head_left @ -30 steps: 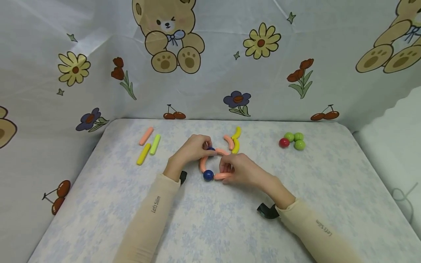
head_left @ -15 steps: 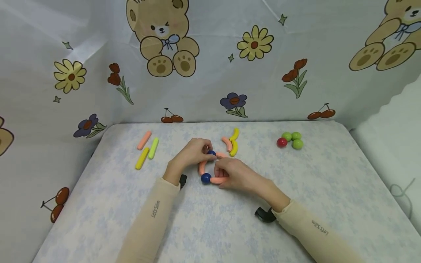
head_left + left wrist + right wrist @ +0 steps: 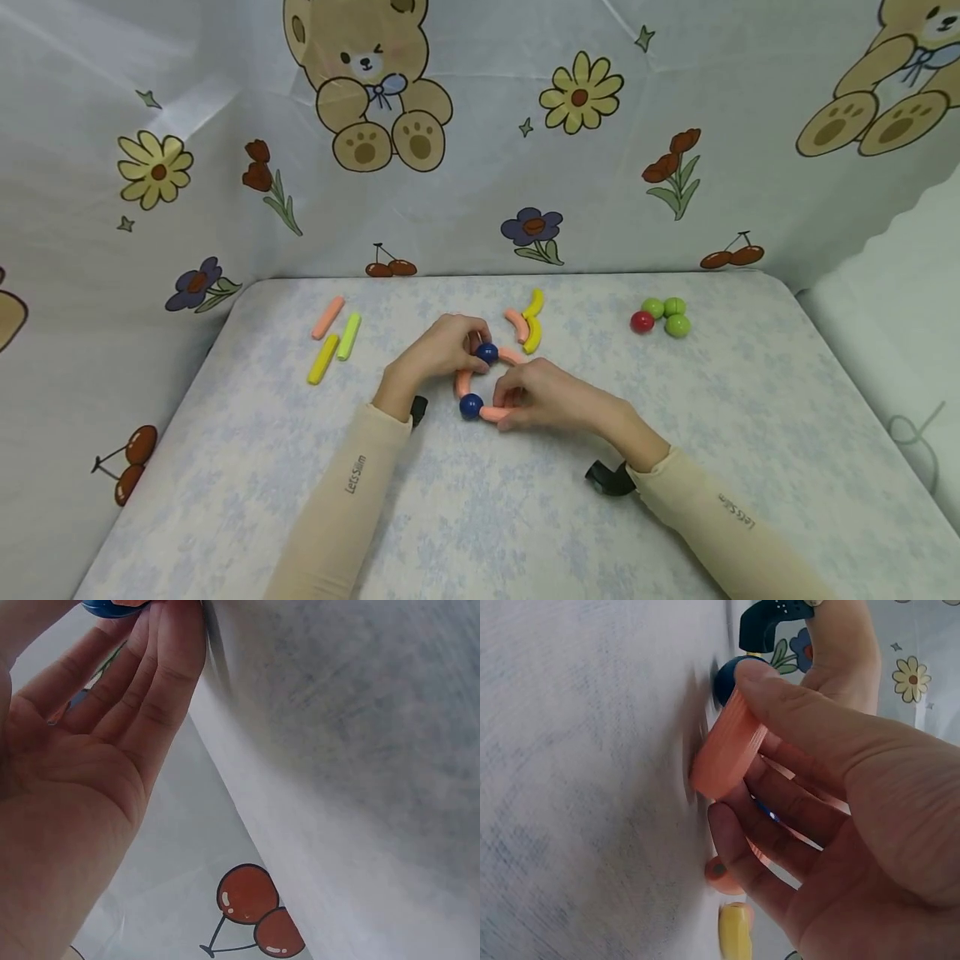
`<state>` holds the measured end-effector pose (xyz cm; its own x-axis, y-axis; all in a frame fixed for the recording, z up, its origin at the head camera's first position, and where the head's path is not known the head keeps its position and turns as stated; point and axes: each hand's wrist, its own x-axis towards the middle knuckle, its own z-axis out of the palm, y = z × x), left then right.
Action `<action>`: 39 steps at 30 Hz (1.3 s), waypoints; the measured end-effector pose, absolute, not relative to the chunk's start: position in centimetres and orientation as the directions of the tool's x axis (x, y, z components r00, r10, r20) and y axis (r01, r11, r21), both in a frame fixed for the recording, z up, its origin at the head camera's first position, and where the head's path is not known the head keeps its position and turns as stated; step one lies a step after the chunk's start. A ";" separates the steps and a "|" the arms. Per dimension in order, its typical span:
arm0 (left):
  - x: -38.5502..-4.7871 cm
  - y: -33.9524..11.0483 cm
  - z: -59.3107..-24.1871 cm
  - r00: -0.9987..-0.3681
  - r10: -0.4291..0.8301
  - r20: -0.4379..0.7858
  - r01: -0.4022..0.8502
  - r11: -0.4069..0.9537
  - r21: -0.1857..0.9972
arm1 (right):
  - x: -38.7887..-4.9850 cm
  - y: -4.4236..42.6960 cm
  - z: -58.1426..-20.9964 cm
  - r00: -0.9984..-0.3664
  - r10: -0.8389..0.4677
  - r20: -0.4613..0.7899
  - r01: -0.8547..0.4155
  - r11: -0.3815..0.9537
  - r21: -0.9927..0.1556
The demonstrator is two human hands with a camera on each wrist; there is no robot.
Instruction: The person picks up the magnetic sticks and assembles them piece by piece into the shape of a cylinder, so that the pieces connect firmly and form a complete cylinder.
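Observation:
In the head view, salmon pieces and blue balls form an open ring. My left hand (image 3: 442,346) pinches the upper blue ball (image 3: 487,353), with a curved salmon stick (image 3: 511,356) running right from it. Another curved salmon stick (image 3: 462,384) spans down to the lower blue ball (image 3: 471,407). Between thumb and fingers, my right hand (image 3: 555,396) holds a salmon stick (image 3: 731,746), its left end at the lower ball. That stick's other end is hidden in the head view. In the left wrist view, only part of the upper ball (image 3: 116,607) shows.
Behind the ring lie a curved salmon stick (image 3: 517,325) and two curved yellow sticks (image 3: 532,335). Straight salmon (image 3: 328,317), yellow (image 3: 323,359) and green (image 3: 348,337) sticks lie at left. Green balls (image 3: 677,326) and a red ball (image 3: 642,322) sit back right, before a printed cloth.
The left fingers have shifted slightly, so more of the upper blue ball shows. The right hand stays on its salmon stick, now covering more of it. The head view has tilted a little.

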<state>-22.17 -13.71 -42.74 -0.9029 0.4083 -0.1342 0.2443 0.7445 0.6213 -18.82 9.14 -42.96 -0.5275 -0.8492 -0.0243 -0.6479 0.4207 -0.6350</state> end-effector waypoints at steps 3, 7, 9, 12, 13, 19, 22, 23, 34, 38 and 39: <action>-22.1 -13.8 -42.7 -0.901 0.412 -0.137 0.243 0.740 0.627 | -18.8 8.9 -43.0 -0.523 -0.852 -0.017 -0.654 0.414 -0.634; -22.1 -13.8 -42.8 -0.901 0.410 -0.141 0.239 0.740 0.628 | -18.7 8.7 -43.0 -0.530 -0.848 -0.022 -0.649 0.422 -0.633; -22.1 -13.8 -42.8 -0.898 0.417 -0.142 0.241 0.735 0.634 | -18.7 8.8 -43.0 -0.537 -0.843 -0.033 -0.639 0.432 -0.636; -22.2 -14.0 -42.8 -0.902 0.409 -0.140 0.234 0.734 0.638 | -18.8 8.6 -42.8 -0.541 -0.840 -0.036 -0.630 0.433 -0.645; -22.2 -14.1 -42.8 -0.906 0.400 -0.138 0.228 0.737 0.636 | -18.8 8.5 -42.8 -0.543 -0.839 -0.035 -0.626 0.433 -0.648; -22.3 -14.1 -43.0 -0.912 0.387 -0.134 0.221 0.740 0.635 | -19.4 8.8 -42.3 -0.580 -0.814 -0.036 -0.583 0.445 -0.679; -22.2 -13.7 -43.0 -0.904 0.403 -0.142 0.226 0.734 0.641 | -19.9 9.9 -41.8 -0.623 -0.782 -0.003 -0.564 0.452 -0.691; -22.2 -13.7 -43.0 -0.902 0.407 -0.145 0.226 0.731 0.643 | -20.1 10.4 -41.6 -0.647 -0.763 0.017 -0.560 0.460 -0.689; -22.1 -13.2 -43.1 -0.906 0.392 -0.160 0.206 0.738 0.643 | -24.9 17.9 -40.9 -0.871 -0.430 0.239 -0.487 0.682 -0.546; -22.2 -13.5 -43.3 -0.905 0.396 -0.155 0.212 0.736 0.643 | -26.0 20.6 -41.1 -0.911 -0.307 0.277 -0.412 0.736 -0.537; -22.2 -13.5 -43.4 -0.905 0.397 -0.153 0.213 0.734 0.645 | -26.2 21.3 -41.1 -0.923 -0.272 0.271 -0.380 0.748 -0.544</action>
